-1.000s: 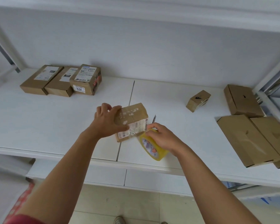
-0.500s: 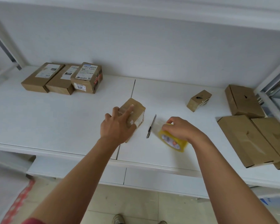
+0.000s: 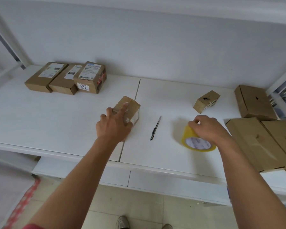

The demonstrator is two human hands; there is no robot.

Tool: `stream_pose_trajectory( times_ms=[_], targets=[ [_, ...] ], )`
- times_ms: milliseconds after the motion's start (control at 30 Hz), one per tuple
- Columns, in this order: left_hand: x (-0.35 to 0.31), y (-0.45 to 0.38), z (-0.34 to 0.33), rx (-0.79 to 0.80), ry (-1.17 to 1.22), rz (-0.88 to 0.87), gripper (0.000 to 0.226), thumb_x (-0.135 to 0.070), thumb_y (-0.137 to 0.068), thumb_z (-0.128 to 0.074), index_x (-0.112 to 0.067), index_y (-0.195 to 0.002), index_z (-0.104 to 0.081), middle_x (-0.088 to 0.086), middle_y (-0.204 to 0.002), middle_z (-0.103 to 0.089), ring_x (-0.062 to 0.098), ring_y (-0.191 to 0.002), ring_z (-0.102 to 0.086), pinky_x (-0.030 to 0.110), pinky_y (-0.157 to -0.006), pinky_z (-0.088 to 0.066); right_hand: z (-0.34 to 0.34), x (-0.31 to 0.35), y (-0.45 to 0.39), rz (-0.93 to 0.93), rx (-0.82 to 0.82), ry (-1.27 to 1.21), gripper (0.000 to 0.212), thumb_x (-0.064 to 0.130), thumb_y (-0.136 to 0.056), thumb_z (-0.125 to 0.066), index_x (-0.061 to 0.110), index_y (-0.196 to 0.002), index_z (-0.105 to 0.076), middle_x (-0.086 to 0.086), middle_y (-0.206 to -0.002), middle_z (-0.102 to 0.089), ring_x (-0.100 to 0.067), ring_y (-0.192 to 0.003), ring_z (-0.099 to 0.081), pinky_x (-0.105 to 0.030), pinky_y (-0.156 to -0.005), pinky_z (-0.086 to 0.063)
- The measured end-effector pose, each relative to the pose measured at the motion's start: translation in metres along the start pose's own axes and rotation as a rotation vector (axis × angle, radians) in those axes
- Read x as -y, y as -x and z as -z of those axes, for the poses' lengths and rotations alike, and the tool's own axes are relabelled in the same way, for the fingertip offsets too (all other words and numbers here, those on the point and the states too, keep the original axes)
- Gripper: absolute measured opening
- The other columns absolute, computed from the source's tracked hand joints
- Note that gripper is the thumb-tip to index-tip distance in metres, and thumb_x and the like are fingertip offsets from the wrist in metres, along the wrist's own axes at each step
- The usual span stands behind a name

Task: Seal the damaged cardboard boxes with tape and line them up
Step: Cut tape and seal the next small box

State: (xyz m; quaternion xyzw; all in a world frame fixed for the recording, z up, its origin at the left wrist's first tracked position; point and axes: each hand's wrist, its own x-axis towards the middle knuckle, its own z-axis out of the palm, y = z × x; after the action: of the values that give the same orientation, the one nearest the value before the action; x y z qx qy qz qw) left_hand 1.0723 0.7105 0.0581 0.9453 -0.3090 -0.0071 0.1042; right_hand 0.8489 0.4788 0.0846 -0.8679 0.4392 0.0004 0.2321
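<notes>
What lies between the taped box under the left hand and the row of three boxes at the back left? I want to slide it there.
Nothing visible: bare white shelf separates the taped box, under the left hand, from the row of three boxes. The knife lies on its other side.

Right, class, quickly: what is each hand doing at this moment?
Left hand: open, fingers straight, resting on the taped box.
Right hand: curled round the yellow tape roll.
</notes>
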Motion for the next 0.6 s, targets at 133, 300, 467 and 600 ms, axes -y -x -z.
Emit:
stream_pose_trajectory(
  times_ms=[133,300,467,600],
  targets=[
    [0.002,-0.003,-0.001,0.032,-0.035,-0.046,0.072,-0.062,-0.088,-0.045,-0.047,-0.152,-0.015,0.012,-0.129,-0.045,0.035,-0.107,-0.054,0.042,-0.084,-0.044,-0.01,0.004,-0.01,0.0,0.187,0.2,0.028,0.047,-0.096,-0.042,0.024,-0.094,-0.057,0.0,-0.095,-0.062,-0.018,-0.087,-0.058,-0.036,-0.077,-0.049],
    [0.004,-0.008,-0.007,-0.034,-0.061,-0.229,0.077,-0.046,-0.09,-0.048,-0.023,-0.157,-0.019,0.012,-0.163,-0.013,0.034,-0.15,-0.013,0.047,-0.122,-0.01,-0.001,0.041,-0.031,0.185,0.137,0.37,0.035,0.024,-0.095,-0.047,0.022,-0.13,-0.05,-0.005,-0.129,-0.048,-0.028,-0.123,-0.044,-0.041,-0.092,-0.044],
    [0.003,-0.006,-0.012,-0.065,0.004,-0.362,0.073,-0.032,-0.093,-0.046,-0.02,-0.158,-0.015,0.009,-0.165,-0.012,0.025,-0.153,-0.007,0.038,-0.124,-0.007,-0.023,0.092,-0.065,0.43,0.279,0.236,0.032,0.012,-0.096,-0.046,0.025,-0.122,-0.06,0.001,-0.113,-0.055,-0.019,-0.104,-0.052,-0.031,-0.088,-0.043],
    [0.005,-0.007,-0.012,-0.062,0.014,-0.332,0.066,-0.033,-0.095,-0.044,-0.038,-0.156,-0.019,0.011,-0.165,-0.011,0.026,-0.153,-0.006,0.038,-0.123,-0.007,-0.052,0.1,-0.085,0.417,0.451,0.377,0.028,0.015,-0.094,-0.055,0.026,-0.119,-0.062,0.004,-0.113,-0.051,-0.018,-0.105,-0.051,-0.031,-0.09,-0.044]
  ],
)
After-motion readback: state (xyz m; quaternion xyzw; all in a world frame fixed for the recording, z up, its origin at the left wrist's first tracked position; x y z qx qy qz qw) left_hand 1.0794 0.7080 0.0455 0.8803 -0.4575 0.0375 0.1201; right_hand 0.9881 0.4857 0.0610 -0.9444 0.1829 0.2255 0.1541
